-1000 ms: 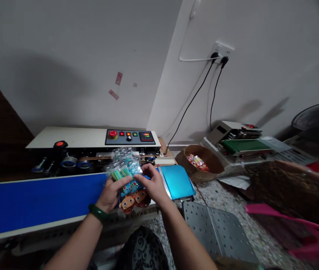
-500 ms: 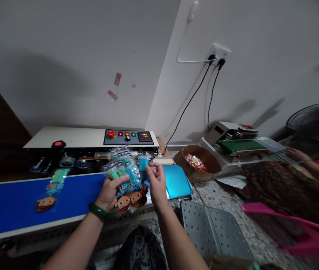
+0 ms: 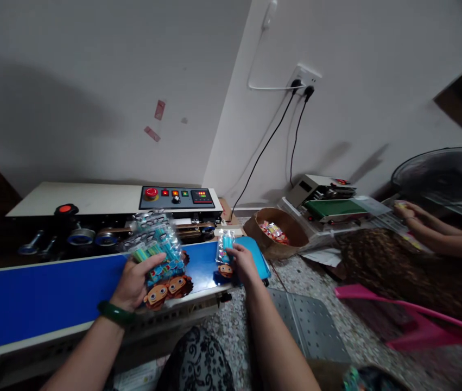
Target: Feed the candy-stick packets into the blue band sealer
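My left hand (image 3: 131, 283), with a dark green bangle at the wrist, is closed round a thick fan of clear plastic packets (image 3: 163, 258). Blue and green sticks show inside them, with brown cartoon faces at the bottom. In my right hand (image 3: 244, 263) a single packet (image 3: 225, 255) of the same kind is pinched by its right edge, held upright over the right end of the blue conveyor belt (image 3: 71, 285). Behind the packets stands the sealing machine (image 3: 173, 198), with a red knob and lit display.
A cardboard box (image 3: 259, 241) with wrapped packets stands right of the belt. Beyond it is a smaller machine (image 3: 328, 209) with a green belt. Another person's hands (image 3: 407, 212) work at the far right, near a fan (image 3: 438, 174) and a pink chair (image 3: 410, 315).
My right hand has drawn one packet away from the bundle to the right. The view has turned right, and the packet lying on the left of the belt is no longer seen.
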### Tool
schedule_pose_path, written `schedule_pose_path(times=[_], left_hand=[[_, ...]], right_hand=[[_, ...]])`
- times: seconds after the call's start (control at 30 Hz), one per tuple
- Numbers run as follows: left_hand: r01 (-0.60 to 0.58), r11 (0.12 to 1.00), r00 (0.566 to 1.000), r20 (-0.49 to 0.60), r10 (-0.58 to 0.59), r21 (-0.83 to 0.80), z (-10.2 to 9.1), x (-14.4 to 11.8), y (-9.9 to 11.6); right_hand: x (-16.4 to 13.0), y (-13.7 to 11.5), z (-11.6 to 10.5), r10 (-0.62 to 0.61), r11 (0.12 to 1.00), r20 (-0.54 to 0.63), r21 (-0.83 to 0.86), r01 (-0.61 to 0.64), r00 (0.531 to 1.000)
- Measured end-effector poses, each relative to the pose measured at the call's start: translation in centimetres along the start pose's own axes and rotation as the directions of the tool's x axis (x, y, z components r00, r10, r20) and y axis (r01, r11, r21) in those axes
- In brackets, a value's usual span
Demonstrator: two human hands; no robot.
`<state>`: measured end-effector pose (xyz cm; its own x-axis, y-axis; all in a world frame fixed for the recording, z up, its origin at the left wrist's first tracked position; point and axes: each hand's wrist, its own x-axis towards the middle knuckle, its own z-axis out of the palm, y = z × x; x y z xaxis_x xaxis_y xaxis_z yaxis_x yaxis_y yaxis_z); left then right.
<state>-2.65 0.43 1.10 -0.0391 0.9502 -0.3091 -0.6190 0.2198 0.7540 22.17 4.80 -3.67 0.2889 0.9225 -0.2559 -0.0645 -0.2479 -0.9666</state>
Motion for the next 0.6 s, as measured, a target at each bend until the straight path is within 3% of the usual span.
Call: schedule_pose_path(times=[0.17,0.33,0.4,0.5,0.6], left_hand=[[0.008,1.0,1.0,0.029,-0.009,0.015,0.3,-0.2,0.0],[0.029,0.999,0.996,0.087,-0.033,0.045,0.6,0.0,-0.6],[0.054,0.998,0.991,0.12,-0.059,0.045,0.7,-0.1,-0.9],[0.101,0.994,0.974,0.199,-0.106,0.035,1.1,-0.5,-1.2],[0.137,0.989,0.958,0.246,-0.147,0.055,1.9,-1.1,-1.5]], right_hand=[[1.6,-0.3,1.1,0.122,0.992,0.123,-0.035,-0.119,0.985],[1.1,-1.7,3.1,-0.077,0.992,0.02,-0.096,0.078,0.997],[-0.5,-2.6,3.8,-0.128,0.992,0.148,-0.001,0.129,0.981],[-3.5,-3.9,4.8,-0.173,0.983,0.457,0.129,0.127,0.873],[-5.4,-4.5,5.4,-0.194,0.981,0.57,0.107,0.163,0.798]])
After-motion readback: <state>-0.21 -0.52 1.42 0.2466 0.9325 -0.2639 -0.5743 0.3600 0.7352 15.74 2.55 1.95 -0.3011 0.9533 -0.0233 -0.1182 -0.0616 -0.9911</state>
